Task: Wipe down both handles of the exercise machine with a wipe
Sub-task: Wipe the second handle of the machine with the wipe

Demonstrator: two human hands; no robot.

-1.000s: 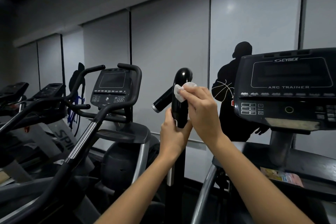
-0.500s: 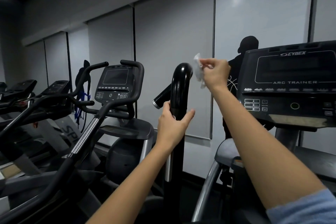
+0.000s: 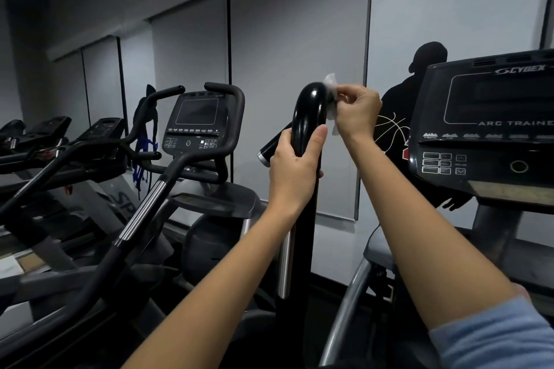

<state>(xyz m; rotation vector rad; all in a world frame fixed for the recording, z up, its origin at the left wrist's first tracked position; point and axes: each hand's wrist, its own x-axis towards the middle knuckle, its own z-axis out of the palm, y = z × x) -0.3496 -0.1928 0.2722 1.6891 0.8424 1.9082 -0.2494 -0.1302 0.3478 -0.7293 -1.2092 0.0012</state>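
Observation:
The glossy black left handle (image 3: 308, 108) of the exercise machine rises upright in the middle of the view and curves over at its top. My left hand (image 3: 295, 169) is wrapped around the handle just below the curve, thumb up along its right side. My right hand (image 3: 356, 112) pinches a small white wipe (image 3: 331, 84) and presses it against the right side of the handle's curved top. The machine's console (image 3: 491, 126) sits at the right. The machine's other handle is out of view.
A second exercise machine with a screen (image 3: 196, 112) and curved grey bars (image 3: 144, 207) stands to the left, with more machines behind it. Grey blinds (image 3: 287, 69) and a dark figure decal (image 3: 398, 105) cover the wall ahead.
My right hand lifted the wipe off the handle's upper shaft, raised it clear beside the top, and has now brought it back against the curved top. My left hand slid slightly higher.

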